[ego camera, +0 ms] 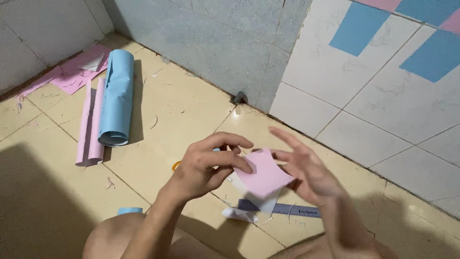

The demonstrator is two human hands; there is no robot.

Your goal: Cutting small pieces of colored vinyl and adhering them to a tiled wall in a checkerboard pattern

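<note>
**Pink paper piece held between both hands**

I saw my left hand (206,165) curled narrow, thumb and forefinger pinching the left edge of the pink paper piece (264,176). My right hand (306,168) was spread wide, fingers loose, touching the paper's right edge. The piece hung above the floor (167,110), over a ruler (287,209), one corner pointing down; roughly square, so no clear long axis. A blue paper roll (117,96) lay well apart, left.
</note>
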